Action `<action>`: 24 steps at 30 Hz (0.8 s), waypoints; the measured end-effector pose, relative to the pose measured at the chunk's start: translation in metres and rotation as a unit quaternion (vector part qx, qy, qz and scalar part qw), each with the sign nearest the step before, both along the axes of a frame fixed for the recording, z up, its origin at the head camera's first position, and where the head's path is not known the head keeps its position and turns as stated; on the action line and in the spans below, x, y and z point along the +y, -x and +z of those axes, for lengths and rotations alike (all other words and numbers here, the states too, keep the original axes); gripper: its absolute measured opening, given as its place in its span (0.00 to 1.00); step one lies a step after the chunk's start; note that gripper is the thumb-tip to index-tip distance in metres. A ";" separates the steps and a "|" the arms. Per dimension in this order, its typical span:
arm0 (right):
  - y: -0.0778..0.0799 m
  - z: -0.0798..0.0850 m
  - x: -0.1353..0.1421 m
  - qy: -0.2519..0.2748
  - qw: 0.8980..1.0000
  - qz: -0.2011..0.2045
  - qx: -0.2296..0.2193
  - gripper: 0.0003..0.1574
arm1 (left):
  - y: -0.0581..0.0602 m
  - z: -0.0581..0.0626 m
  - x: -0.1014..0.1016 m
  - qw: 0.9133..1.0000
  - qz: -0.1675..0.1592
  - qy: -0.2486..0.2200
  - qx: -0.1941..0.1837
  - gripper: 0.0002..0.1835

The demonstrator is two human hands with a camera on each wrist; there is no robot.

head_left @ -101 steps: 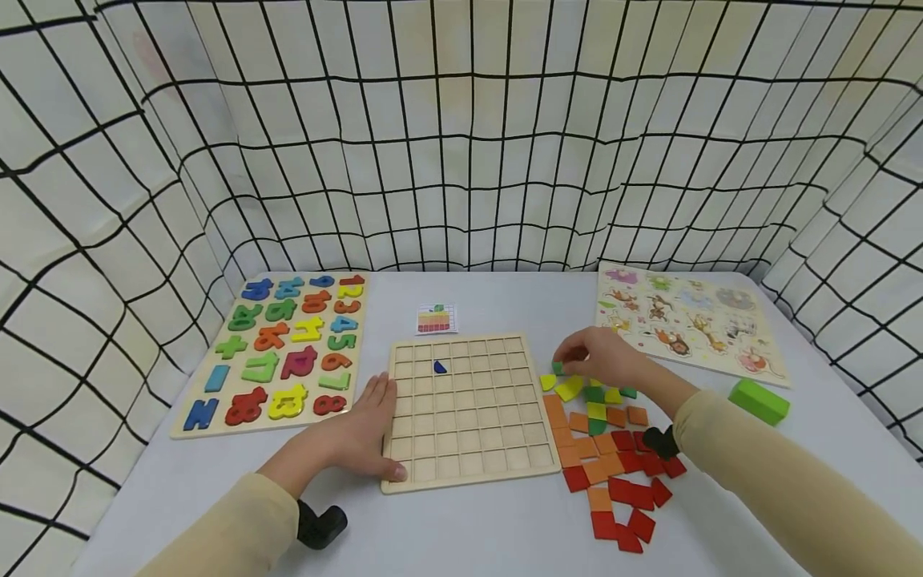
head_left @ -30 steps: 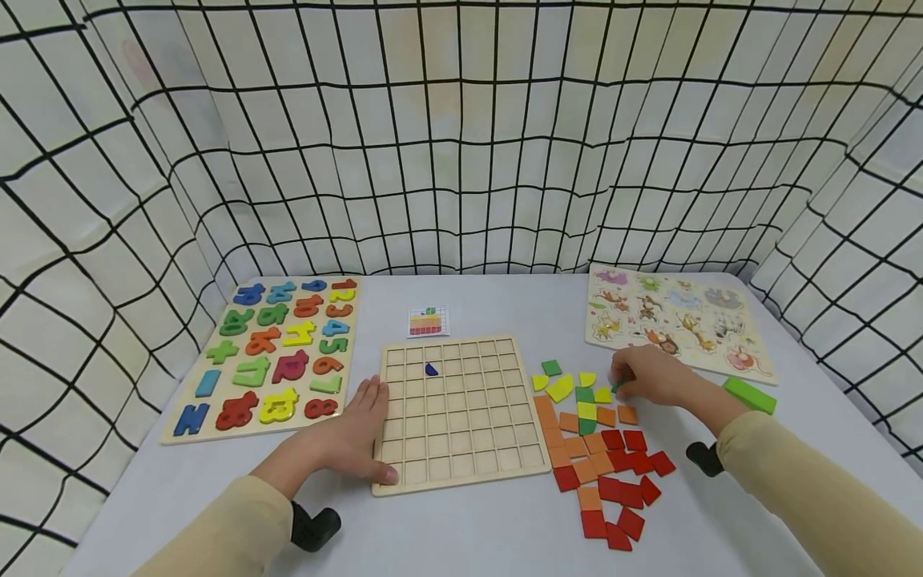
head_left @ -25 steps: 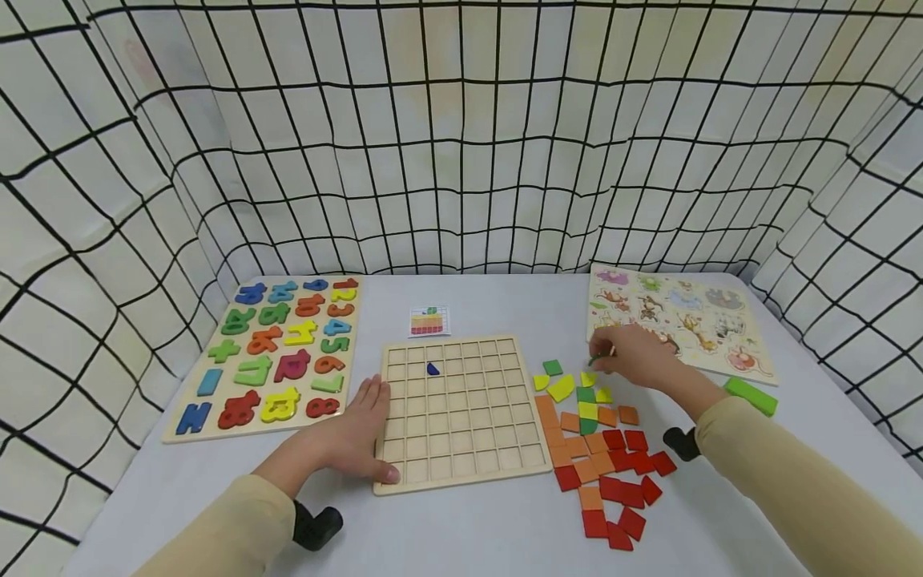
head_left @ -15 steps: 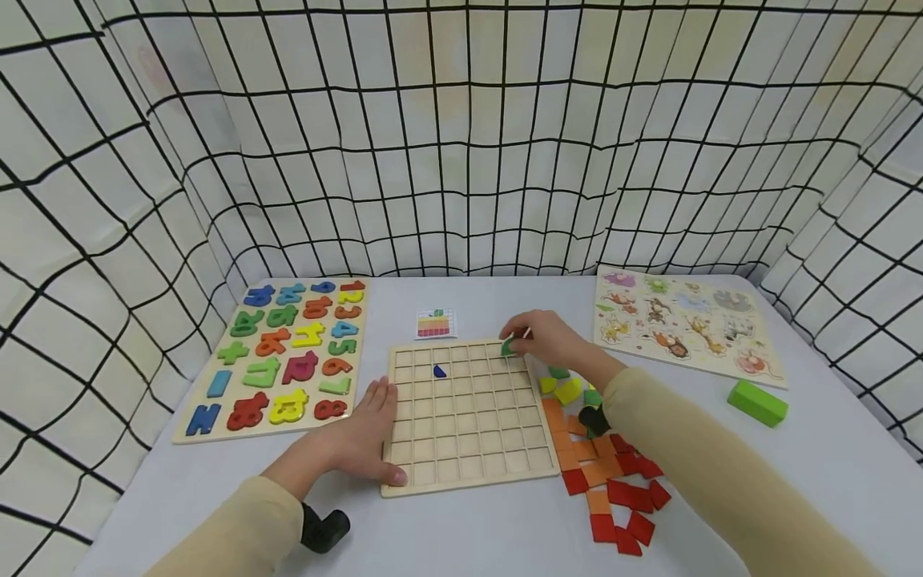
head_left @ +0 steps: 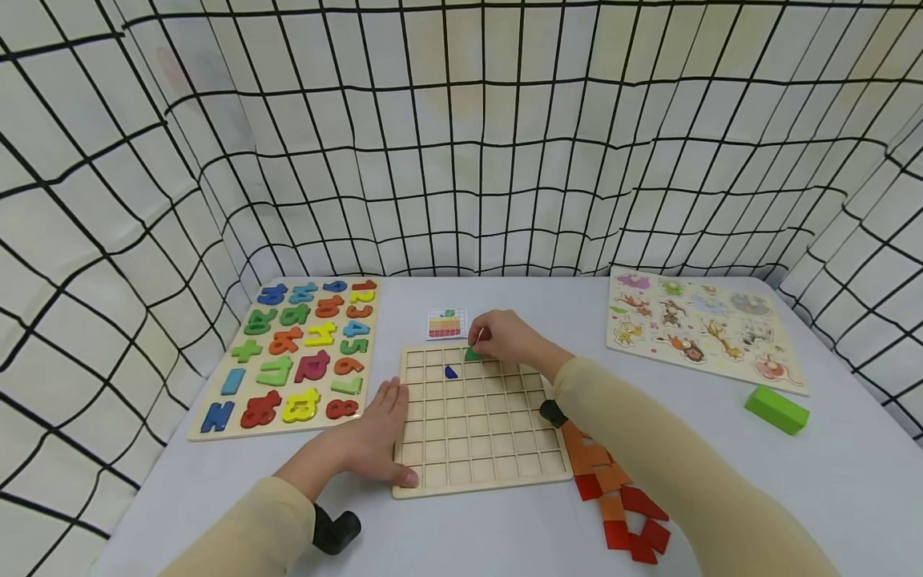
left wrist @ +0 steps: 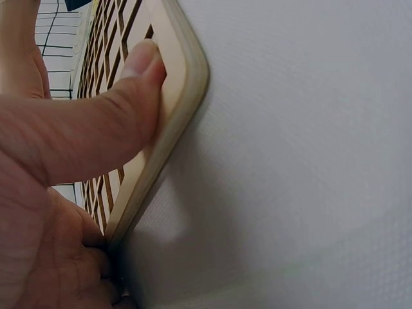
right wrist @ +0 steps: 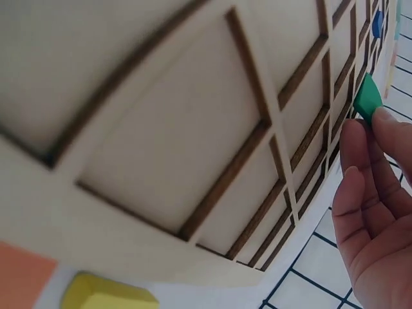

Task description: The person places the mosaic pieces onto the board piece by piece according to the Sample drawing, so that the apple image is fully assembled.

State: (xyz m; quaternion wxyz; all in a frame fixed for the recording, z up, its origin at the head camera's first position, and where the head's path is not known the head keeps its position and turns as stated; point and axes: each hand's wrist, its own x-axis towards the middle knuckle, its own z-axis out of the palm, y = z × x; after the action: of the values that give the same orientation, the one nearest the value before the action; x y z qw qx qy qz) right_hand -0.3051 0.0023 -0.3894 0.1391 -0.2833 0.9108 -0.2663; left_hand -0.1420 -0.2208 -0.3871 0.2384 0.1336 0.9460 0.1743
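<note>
- At the lower right of the frame, red tiles (head_left: pixel 616 534) and orange tiles (head_left: pixel 577 453) are lying loose on the bench (head_left: pixel 497 529), off the grid board (head_left: pixel 481 445); by judgement they are remaining outstanding.
- Right of centre, the right arm (head_left: pixel 642 449) is blocking the head view of the bench beneath it; the right wrist view is showing a yellow tile (right wrist: pixel 109 296) just beside the board.
- Left of centre, the left hand (head_left: pixel 371 441) is resting along the board's left edge, fingers extended, thumb pressing on the near left corner, apparently steadying it.
- At centre, the grid board is lying flat and nearly bare; being about square, it is presenting no clear long axis. Placement is appearing to be at an early stage.
- Towards the board's upper left, one blue piece (head_left: pixel 450 372) is sitting on the grid, the only placed piece showing.
- Above centre, the right hand (head_left: pixel 505 335) is pinching a green piece (head_left: pixel 472 353) over the board's far row; whether it is touching the board, one cannot tell.
- In the right wrist view, the green piece's tip is pointing upward, its visible long axis running near vertical; fingers are covering the rest.
- Beyond the far edge, a printed card (head_left: pixel 447 324) is lying flat, showing a coloured pattern.
</note>
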 end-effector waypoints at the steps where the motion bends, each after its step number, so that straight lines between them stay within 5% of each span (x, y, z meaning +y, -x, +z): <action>1: 0.000 -0.001 -0.001 -0.004 1.000 0.001 0.005 0.02 | 0.000 0.000 0.000 1.000 0.000 0.000 0.000 0.69; 24: -0.005 0.003 -0.010 -0.117 0.989 0.030 0.084 0.08 | 0.001 -0.001 0.001 1.000 0.001 0.002 -0.003 0.69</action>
State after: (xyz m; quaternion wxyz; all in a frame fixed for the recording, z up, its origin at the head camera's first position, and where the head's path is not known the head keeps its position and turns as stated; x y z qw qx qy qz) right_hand -0.2996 -0.0079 -0.3859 0.1021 -0.3133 0.9353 -0.1289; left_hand -0.1431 -0.2200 -0.3879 0.2409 0.1316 0.9459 0.1731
